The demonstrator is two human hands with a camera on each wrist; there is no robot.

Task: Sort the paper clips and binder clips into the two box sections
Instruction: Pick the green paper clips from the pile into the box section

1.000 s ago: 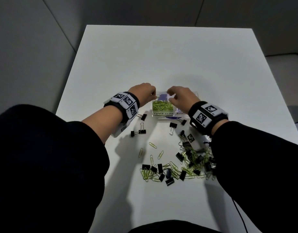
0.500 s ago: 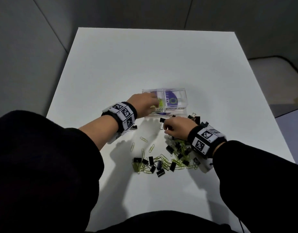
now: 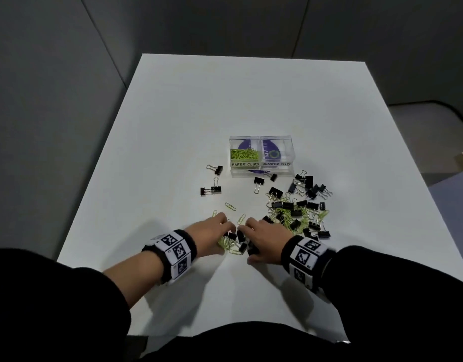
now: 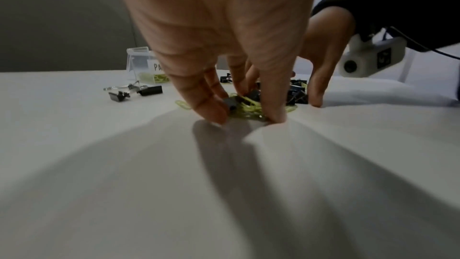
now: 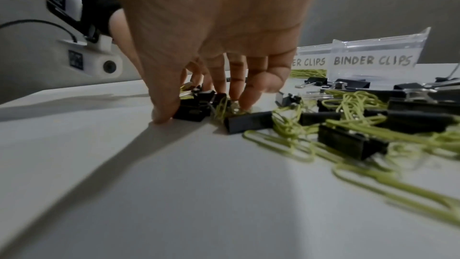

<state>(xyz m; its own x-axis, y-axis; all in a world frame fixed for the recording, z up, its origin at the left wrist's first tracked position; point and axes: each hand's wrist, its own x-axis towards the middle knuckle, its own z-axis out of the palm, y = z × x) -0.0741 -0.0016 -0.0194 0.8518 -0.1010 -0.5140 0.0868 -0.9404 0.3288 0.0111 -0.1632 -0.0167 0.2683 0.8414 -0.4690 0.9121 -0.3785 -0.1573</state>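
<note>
Both hands met over a small heap of paper clips (image 3: 226, 243) and binder clips (image 3: 240, 237) near the desk's (image 3: 173, 152) front edge. The left hand (image 3: 209, 232) and right hand (image 3: 267, 235) had fingers curled down into it; whether either pinched a clip was hidden. The box (image 3: 261, 155) stood beyond, well apart.

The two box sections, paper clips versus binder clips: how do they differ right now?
The paper clips section, on the left, holds a heap of green paper clips; the binder clips section, on the right, shows no clips inside. Their handwritten labels differ: PAPER CLIPS against BINDER CLIPS. Both are clear plastic halves of one box, side by side on the white table.
</note>
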